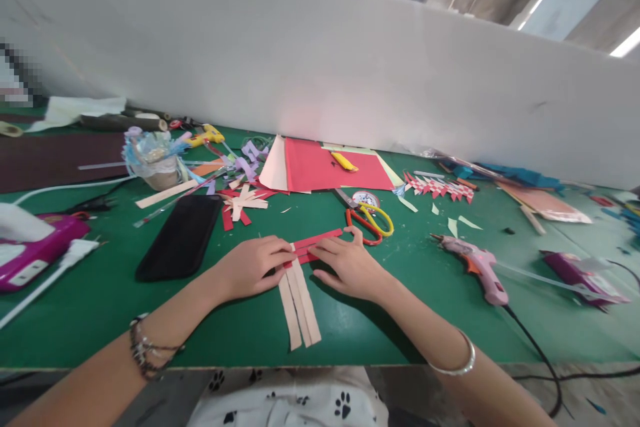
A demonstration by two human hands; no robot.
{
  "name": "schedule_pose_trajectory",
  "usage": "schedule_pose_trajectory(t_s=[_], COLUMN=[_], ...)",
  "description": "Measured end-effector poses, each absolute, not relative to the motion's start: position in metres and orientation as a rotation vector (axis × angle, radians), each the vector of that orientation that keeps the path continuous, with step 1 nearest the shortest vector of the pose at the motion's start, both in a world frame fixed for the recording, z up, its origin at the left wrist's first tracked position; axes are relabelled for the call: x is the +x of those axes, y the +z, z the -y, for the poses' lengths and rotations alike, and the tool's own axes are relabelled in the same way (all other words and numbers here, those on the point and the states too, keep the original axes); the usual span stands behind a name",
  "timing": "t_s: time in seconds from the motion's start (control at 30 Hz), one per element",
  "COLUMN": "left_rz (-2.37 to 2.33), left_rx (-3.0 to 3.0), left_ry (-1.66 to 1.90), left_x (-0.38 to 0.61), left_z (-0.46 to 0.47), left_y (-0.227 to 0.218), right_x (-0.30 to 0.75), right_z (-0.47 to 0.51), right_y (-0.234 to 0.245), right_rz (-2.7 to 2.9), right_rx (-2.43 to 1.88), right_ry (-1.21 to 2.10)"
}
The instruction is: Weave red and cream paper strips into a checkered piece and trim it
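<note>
Near the table's front edge, my left hand has its fingers closed on the paper strips where pale and red ones cross. Pale paper strips hang down from that crossing toward me, side by side. Red paper strips run to the right beneath my right hand. Its fingertips press on the red strips, with the thumb lower and the little finger lifted. How the strips join under the fingers is hidden. Just beyond my right hand lie scissors with red and yellow handles.
A black phone lies left, near a crossed bundle of strips. Behind are red paper and a yellow cutter. A pink glue gun with a cord lies right, near a woven red-and-white strip. A white partition stands behind.
</note>
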State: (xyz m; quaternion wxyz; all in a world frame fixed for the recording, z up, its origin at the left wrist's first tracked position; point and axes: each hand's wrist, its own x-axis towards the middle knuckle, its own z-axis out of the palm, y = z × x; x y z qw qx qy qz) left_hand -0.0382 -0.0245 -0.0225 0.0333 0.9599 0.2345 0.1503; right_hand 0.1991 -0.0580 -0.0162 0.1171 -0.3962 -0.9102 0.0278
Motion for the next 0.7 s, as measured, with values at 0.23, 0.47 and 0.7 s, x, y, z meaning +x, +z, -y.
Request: schedule_pose_trajectory(t_s=[0.23,0.47,0.7], left_rz=[-0.784,-0.816,-0.785], left_rx=[2.878,2.793,2.883], left_ry=[0.38,0.356,0.362], left_x=[-0.038,-0.041,-0.039], left_z=[0.024,0.022,0.022], left_y=[-0.022,-0.025,-0.022], right_x=[0.195,0.189,0.185], right_z=[0.06,0.06,0.06], right_y=[-0.014,-0.014,-0.011], right_rz=[2.681,2.67,2.652], right_rx=[-1.139,-1.179,-1.226], right_ry=[0.109,0.143,0.159])
